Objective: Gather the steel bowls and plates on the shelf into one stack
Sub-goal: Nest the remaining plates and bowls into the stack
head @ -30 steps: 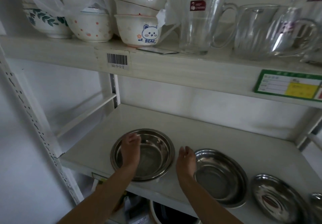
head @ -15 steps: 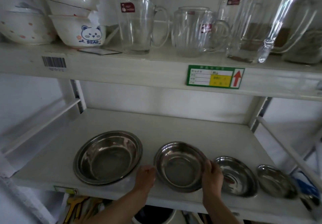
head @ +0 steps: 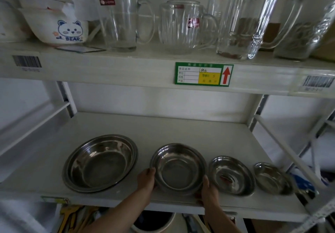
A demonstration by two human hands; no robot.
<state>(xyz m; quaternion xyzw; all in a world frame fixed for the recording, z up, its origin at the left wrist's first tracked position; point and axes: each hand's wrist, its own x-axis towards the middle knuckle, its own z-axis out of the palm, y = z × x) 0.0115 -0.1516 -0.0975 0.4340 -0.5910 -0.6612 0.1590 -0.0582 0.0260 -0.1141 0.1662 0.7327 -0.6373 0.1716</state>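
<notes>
Both hands, left (head: 146, 178) and right (head: 208, 190), now clasp the second steel bowl (head: 178, 168); the fourth dish (head: 272, 178) blurs at the shelf (head: 163, 129) edge.

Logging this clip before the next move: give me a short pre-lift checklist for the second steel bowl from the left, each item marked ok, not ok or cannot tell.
1. Left hand on second bowl rim: ok.
2. Right hand on its opposite rim: ok.
3. Bowl lifted off lower shelf: cannot tell.
4. Largest bowl empty, ready to receive it: ok.
5. Third bowl clear of the right hand: not ok, the hand is right beside it.
6. All in one stack: not ok, the smallest dish and the others sit apart.
</notes>
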